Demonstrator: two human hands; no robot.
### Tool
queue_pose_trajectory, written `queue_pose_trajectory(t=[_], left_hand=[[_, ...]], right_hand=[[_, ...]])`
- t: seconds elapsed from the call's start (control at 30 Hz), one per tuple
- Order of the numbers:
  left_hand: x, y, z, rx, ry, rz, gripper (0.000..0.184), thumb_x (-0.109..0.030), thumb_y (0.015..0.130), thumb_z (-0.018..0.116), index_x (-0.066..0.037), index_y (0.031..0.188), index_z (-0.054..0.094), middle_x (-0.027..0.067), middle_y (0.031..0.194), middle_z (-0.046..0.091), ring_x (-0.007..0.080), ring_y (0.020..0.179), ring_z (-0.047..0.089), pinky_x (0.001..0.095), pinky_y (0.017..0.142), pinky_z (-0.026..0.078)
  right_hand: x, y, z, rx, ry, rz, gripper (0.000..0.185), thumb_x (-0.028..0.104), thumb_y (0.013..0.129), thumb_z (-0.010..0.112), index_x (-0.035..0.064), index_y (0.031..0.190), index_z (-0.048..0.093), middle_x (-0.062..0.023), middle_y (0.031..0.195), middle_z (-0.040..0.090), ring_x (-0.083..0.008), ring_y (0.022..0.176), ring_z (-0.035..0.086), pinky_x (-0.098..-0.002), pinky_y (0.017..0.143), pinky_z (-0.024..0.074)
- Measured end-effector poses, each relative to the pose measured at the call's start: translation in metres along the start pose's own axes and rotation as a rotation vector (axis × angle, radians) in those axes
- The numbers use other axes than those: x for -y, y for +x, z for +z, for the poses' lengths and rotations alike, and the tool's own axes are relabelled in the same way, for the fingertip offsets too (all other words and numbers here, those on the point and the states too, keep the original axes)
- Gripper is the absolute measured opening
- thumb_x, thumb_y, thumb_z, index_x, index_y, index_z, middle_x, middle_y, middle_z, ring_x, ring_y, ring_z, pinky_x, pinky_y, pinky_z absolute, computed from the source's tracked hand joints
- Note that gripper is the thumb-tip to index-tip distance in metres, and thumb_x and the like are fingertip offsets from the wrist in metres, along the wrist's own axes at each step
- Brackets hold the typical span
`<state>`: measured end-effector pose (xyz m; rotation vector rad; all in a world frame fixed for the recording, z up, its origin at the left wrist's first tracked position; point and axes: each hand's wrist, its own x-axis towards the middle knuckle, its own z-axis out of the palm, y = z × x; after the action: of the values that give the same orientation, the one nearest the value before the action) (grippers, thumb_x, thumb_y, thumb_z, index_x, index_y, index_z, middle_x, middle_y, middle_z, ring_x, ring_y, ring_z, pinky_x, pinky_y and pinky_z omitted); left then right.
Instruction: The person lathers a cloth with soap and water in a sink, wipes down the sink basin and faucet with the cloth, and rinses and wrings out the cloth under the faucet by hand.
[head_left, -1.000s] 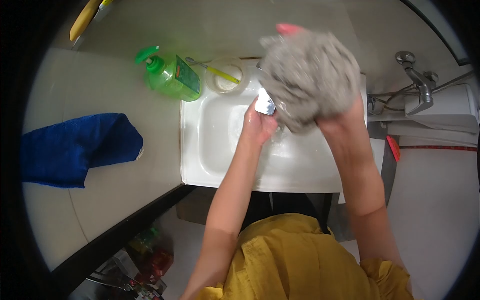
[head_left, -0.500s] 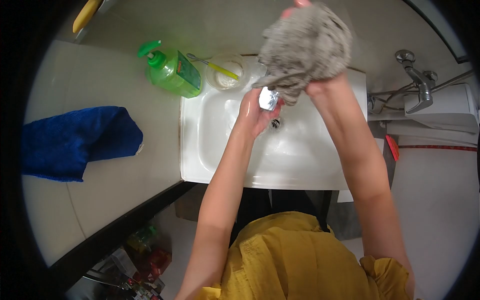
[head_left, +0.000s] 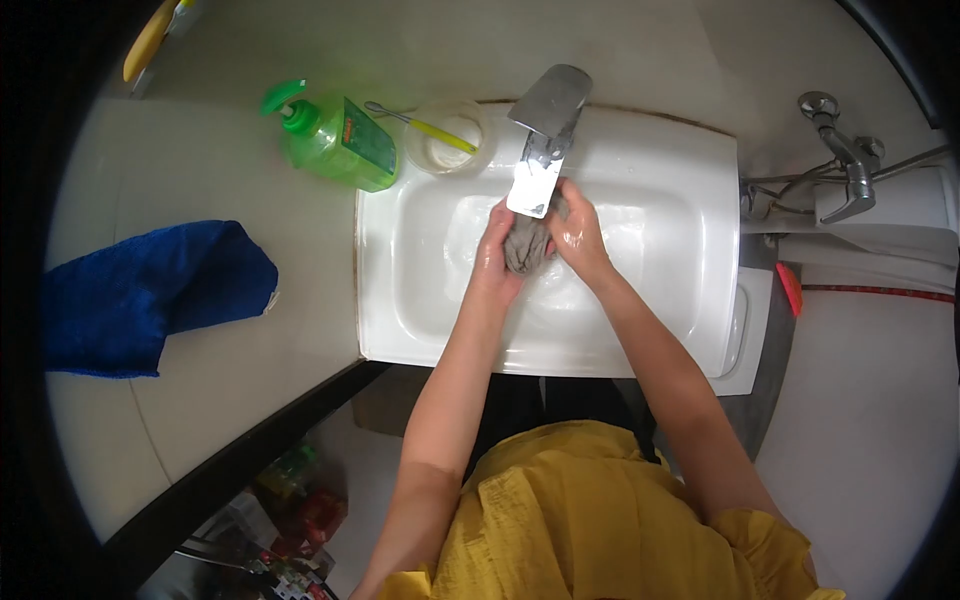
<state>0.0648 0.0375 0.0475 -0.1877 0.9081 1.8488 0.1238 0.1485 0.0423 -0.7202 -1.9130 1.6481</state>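
Observation:
A grey cloth, bunched into a small wad, is between my two hands just below the spout of the metal faucet. My left hand closes around its left side. From the right, my right hand grips it, with the fingers partly hidden behind the spout and the cloth. Both hands look wet. Beneath them lies the white sink, its basin glossy with water. The drain is hidden by the hands and cloth.
Left of the sink stand a green pump bottle and a clear bowl with a yellow-green toothbrush across it. A blue towel lies on the left counter. A wall tap is at right.
My right hand has come down from above the faucet with the cloth, which was spread out and is now bunched. My left hand now also grips it below the spout.

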Motion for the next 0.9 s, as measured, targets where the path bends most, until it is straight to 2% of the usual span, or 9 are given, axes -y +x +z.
queue_pose_trajectory(t=[0.07,0.1,0.2,0.23,0.33,0.5,0.7,0.8,0.9], left_hand=[[-0.004,-0.003,-0.002,-0.023,-0.030,-0.027,0.049,-0.046,0.093,0.037,-0.015,0.131,0.039,0.0083,0.132,0.042,0.0278,0.115,0.048,0.0488,0.090,0.043],[-0.006,-0.005,0.001,-0.038,-0.079,-0.067,0.047,-0.044,0.093,0.039,-0.016,0.131,0.039,0.0076,0.127,0.045,0.0273,0.112,0.049,0.0468,0.086,0.046],[-0.008,0.001,-0.011,-0.061,-0.208,-0.124,0.038,-0.040,0.093,0.044,-0.017,0.122,0.048,0.0072,0.110,0.056,0.0267,0.096,0.058,0.0392,0.075,0.050],[-0.009,-0.004,-0.010,-0.031,-0.141,-0.111,0.036,-0.040,0.093,0.044,-0.017,0.120,0.050,0.0069,0.107,0.058,0.0260,0.091,0.059,0.0377,0.072,0.051],[-0.002,0.007,-0.028,-0.069,-0.181,-0.159,0.032,-0.034,0.092,0.048,-0.011,0.114,0.052,0.0069,0.098,0.060,0.0219,0.078,0.061,0.0330,0.066,0.051],[0.030,0.016,-0.019,-0.322,-0.081,-0.018,0.027,-0.024,0.090,0.053,-0.007,0.112,0.052,0.0063,0.099,0.059,0.0189,0.088,0.059,0.0338,0.074,0.051],[-0.006,-0.001,-0.016,-0.118,-0.040,0.033,0.036,-0.029,0.089,0.054,-0.006,0.117,0.051,0.0073,0.111,0.058,0.0202,0.100,0.058,0.0351,0.085,0.047],[-0.027,-0.006,-0.036,-0.160,0.165,0.023,0.039,-0.033,0.089,0.054,-0.005,0.116,0.052,0.0070,0.109,0.059,0.0182,0.102,0.057,0.0356,0.088,0.046],[-0.022,-0.015,-0.049,-0.233,0.149,-0.043,0.049,-0.042,0.089,0.052,-0.009,0.125,0.044,0.0102,0.119,0.052,0.0305,0.106,0.052,0.0456,0.093,0.042]], right_hand=[[-0.005,0.010,0.010,-0.184,0.022,-0.020,0.026,0.007,0.076,0.061,-0.0001,0.099,0.056,-0.0168,0.100,0.059,-0.0315,0.089,0.057,-0.0364,0.075,0.0469],[0.003,0.007,0.015,-0.040,-0.011,-0.029,0.023,0.009,0.075,0.060,0.0024,0.097,0.058,-0.0143,0.090,0.061,-0.0329,0.083,0.058,-0.0381,0.078,0.0455],[0.029,-0.032,0.047,0.015,-0.405,-0.461,0.010,0.016,0.074,0.063,0.0070,0.075,0.061,-0.0113,0.069,0.060,-0.0290,0.063,0.056,-0.0367,0.071,0.0422],[0.032,-0.041,0.055,-0.063,-0.288,-0.603,0.014,0.020,0.074,0.064,0.0087,0.067,0.060,-0.0108,0.064,0.059,-0.0274,0.055,0.054,-0.0357,0.066,0.0414],[0.044,-0.058,0.047,0.177,-0.298,-0.562,0.020,0.025,0.074,0.065,0.0113,0.060,0.057,-0.0085,0.061,0.057,-0.0239,0.055,0.052,-0.0330,0.063,0.0390],[-0.029,0.007,0.028,-0.111,-0.235,-0.067,0.025,0.020,0.084,0.054,-0.0001,0.068,0.056,-0.0184,0.067,0.060,-0.0398,0.063,0.056,-0.0439,0.056,0.0437],[-0.094,0.021,0.025,-0.040,-0.244,-0.241,0.017,0.017,0.085,0.054,-0.0001,0.085,0.054,-0.0217,0.078,0.060,-0.0366,0.059,0.057,-0.0384,0.054,0.0456],[-0.042,0.013,0.003,0.379,0.152,0.614,0.016,0.015,0.085,0.056,0.0007,0.091,0.051,-0.0169,0.081,0.061,-0.0264,0.060,0.059,-0.0337,0.055,0.0474],[-0.041,0.011,0.017,0.061,0.161,0.273,0.017,0.015,0.084,0.059,0.0009,0.092,0.053,-0.0109,0.082,0.061,-0.0184,0.069,0.059,-0.0314,0.061,0.0498]])
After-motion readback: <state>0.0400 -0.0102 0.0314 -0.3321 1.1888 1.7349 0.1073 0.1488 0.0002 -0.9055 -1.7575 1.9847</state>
